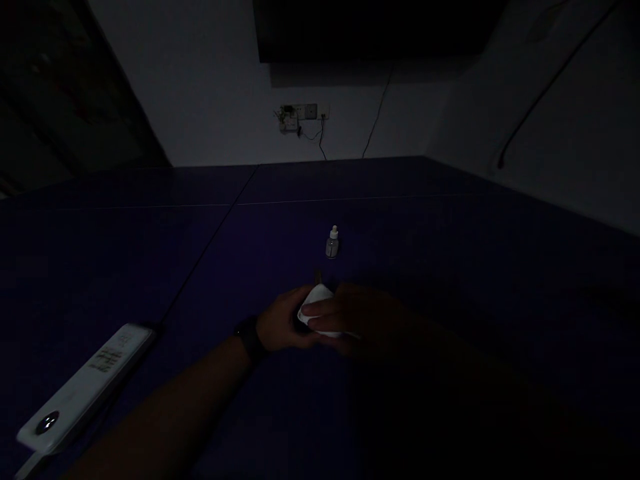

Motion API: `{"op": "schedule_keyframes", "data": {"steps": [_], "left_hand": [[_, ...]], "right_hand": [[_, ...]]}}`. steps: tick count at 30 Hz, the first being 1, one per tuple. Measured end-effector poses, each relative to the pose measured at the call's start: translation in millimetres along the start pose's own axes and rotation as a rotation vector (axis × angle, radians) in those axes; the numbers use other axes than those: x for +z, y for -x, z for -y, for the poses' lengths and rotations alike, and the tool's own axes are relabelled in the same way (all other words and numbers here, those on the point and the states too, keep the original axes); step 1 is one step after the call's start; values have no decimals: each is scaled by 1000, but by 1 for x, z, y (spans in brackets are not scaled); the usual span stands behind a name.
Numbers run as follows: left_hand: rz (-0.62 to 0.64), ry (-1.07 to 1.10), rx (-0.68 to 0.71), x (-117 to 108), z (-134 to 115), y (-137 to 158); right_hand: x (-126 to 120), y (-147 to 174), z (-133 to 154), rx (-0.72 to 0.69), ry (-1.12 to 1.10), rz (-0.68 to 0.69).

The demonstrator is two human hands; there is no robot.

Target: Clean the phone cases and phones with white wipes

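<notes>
The light is dim. Both my hands are around a small white rounded device [319, 295], with a dark opening or underside showing at its left. A flat metal-looking piece [318, 275] sticks out beyond its far end. My left hand [283, 325], with a dark band at the wrist, is closed around its left side. My right hand [367, 317] lies over its right side, fingers bent across the top; much of this hand is lost in shadow. Just beyond stands a small clear bottle [332, 248] with a white cap and narrow tip, upright and untouched.
On the purple surface [280, 233], a long white block [87, 387] with a small lit display lies at left, a cable at its near end. A dark cable [207, 250] runs from it towards the wall. Wall sockets [303, 113] sit below a dark screen [375, 30].
</notes>
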State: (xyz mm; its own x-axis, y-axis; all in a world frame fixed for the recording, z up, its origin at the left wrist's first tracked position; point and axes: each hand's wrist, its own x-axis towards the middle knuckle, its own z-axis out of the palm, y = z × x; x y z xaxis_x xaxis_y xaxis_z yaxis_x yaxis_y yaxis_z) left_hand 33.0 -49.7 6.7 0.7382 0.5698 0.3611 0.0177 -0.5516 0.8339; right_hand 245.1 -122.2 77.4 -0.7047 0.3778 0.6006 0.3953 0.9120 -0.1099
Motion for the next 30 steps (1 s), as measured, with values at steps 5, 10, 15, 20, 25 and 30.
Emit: {"op": "schedule_keyframes", "data": {"steps": [5, 10, 15, 20, 25, 30], "left_hand": [[18, -4, 21, 1, 0, -1], [30, -90, 26, -1, 2, 1], [43, -93, 57, -1, 0, 0], [63, -91, 32, -1, 1, 1], [59, -151, 43, -2, 6, 1], [45, -111, 40, -1, 3, 0]], "right_hand": [[-2, -4, -12, 232, -40, -48], [-8, -3, 0, 117, -214, -64], [-6, -4, -7, 123, -211, -45], [-1, -5, -21, 288, -104, -116], [-12, -3, 0, 80, -253, -54], [-9, -6, -9, 169, -201, -79]]}}
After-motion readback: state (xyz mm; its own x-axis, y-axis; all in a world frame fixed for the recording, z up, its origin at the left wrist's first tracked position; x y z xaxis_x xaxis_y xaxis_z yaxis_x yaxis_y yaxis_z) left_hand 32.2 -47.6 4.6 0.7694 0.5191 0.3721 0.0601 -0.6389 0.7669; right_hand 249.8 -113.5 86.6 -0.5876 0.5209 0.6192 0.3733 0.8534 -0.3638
